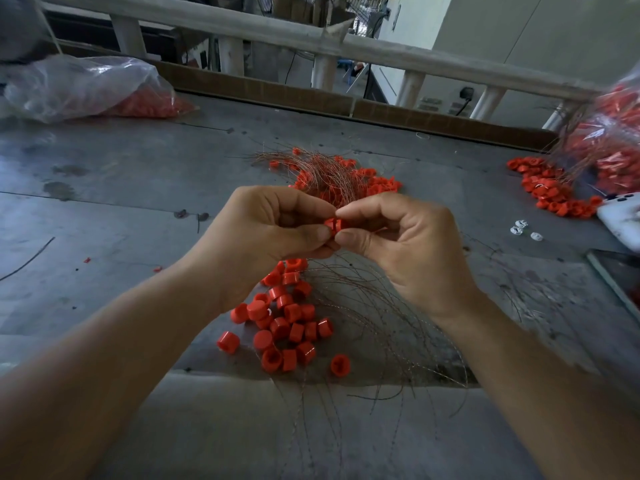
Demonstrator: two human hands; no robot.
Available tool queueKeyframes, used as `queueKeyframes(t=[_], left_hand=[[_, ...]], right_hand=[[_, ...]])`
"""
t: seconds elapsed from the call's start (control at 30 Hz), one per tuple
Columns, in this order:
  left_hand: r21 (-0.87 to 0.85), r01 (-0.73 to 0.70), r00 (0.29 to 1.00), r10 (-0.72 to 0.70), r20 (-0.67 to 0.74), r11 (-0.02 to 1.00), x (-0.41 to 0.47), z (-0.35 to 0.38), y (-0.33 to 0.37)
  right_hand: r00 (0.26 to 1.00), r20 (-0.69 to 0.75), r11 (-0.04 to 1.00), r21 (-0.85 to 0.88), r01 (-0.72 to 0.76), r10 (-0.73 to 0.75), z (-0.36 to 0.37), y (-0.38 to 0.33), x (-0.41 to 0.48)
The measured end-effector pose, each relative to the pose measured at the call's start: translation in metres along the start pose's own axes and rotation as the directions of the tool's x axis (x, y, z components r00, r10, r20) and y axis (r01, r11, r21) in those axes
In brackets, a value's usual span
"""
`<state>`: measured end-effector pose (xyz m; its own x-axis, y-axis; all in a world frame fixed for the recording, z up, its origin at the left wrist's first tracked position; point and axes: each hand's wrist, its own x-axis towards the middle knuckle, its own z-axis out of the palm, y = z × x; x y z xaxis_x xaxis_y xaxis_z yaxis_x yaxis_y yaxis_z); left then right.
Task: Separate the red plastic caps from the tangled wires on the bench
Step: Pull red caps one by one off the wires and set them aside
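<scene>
**One cap pinched between both hands, above the sorted piles**

Both hands are raised over the bench [104, 188] and meet on a single red cap [334, 226]. My left hand [277, 230] pinches one side of it, thumb against curled fingers. My right hand [398, 244] pinches the other side with thumb and forefinger tips closed on it. Gripping from both ends probably lets me pull or twist the cap off its wire. I cannot make out the wire at the cap itself.

The unsorted tangle [329, 174] lies just beyond my hands. The freed caps [287, 320] sit under my left wrist, and the bare wires [374, 323] fan out under my right. I judge that keeps each drop short and the two outputs apart.

Room: there is open bench to the left, as far as the clear bag [86, 88]. The right is tighter, with a second cap heap [550, 188], a full bag [616, 140] and a white device [620, 223] at the frame edge. The bare wire ends cross the bench's near edge towards me, so they may snag or slide off.
</scene>
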<state>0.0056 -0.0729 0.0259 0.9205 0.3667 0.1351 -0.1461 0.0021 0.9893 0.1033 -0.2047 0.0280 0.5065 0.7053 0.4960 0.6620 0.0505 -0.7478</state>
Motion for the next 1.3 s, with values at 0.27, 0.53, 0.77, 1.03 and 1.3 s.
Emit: queueKeyframes(t=[0.27,0.53,0.77,1.03,1.3], left_hand=[[0.070,-0.031,0.999,0.031,-0.007,0.997,-0.002,0.003,-0.001],[0.006,0.046,0.998,-0.047,0.050,0.999,-0.003,0.002,-0.001],[-0.114,0.089,0.994,-0.081,0.069,0.990,-0.005,0.004,0.000],[-0.104,0.103,0.986,-0.088,0.141,0.989,-0.004,0.000,0.002],[-0.099,0.187,0.950,-0.155,0.272,0.977,-0.005,-0.003,0.005]], right_hand=[[0.999,-0.035,0.998,-0.057,0.035,-0.037,0.001,0.001,-0.002],[0.999,-0.025,0.999,-0.018,0.033,-0.034,0.000,-0.001,-0.004],[0.996,-0.055,0.997,0.026,0.072,-0.070,0.000,-0.002,-0.005],[0.999,0.015,0.998,0.058,0.040,-0.041,-0.002,-0.002,-0.004],[0.943,0.330,0.999,0.011,-0.039,0.033,-0.011,-0.006,0.000]])
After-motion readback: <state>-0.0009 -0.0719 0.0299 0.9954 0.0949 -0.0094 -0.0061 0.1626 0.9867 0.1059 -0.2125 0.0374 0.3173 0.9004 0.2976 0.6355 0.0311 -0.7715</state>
